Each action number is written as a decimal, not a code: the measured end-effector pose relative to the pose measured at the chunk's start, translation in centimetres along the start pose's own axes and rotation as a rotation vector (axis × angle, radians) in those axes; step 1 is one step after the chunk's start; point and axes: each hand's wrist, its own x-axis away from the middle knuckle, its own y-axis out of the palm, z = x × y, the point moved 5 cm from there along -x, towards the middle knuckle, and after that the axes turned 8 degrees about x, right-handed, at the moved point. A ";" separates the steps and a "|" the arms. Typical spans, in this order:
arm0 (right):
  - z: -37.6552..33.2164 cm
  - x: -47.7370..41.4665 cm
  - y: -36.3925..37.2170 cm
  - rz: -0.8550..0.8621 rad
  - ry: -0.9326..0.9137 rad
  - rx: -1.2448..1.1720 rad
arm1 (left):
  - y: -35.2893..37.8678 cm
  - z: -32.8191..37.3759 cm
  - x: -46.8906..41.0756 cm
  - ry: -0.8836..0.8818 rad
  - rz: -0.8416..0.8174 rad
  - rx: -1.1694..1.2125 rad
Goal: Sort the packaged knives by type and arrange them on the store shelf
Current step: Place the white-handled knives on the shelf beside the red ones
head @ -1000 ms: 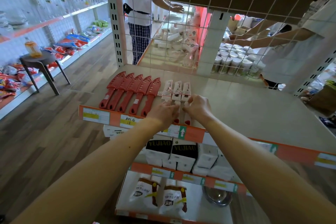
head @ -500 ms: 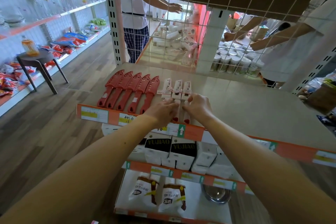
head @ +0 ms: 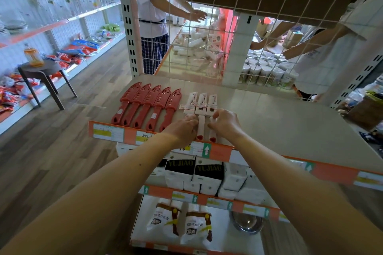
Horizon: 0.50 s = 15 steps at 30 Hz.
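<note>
Three white packaged knives [head: 200, 103] lie side by side near the front edge of the top shelf [head: 279, 126], just right of five red sheathed knives [head: 149, 107]. The hands sit close together over their handles, the middle knife bare between them. The left hand [head: 182, 128] covers the left handle with curled fingers; I can't tell if it grips. The right hand [head: 227, 123] pinches the right handle. The knives run front to back, red butts toward the front edge.

The sheathed knives [head: 149, 107] are red; the packaged knives [head: 200, 105] white with red handle tips. The shelf [head: 279, 122] is beige, its price strip [head: 220, 152] orange. A person's trousers [head: 154, 51] are blue-and-white checked.
</note>
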 end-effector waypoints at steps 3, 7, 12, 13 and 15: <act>-0.1 0.1 0.0 -0.005 0.002 -0.006 | -0.2 0.3 0.2 0.007 0.004 0.023; 0.0 0.0 0.0 -0.013 0.002 0.009 | -0.2 0.2 0.1 0.003 0.008 0.020; 0.3 0.2 0.0 -0.021 0.016 0.012 | -0.4 0.3 0.2 -0.014 0.015 0.044; 0.4 0.3 0.0 -0.018 0.020 0.011 | -0.6 0.3 0.2 -0.017 0.039 0.041; 0.4 0.6 -0.4 -0.014 0.031 0.018 | -1.1 0.2 0.6 -0.019 0.081 0.029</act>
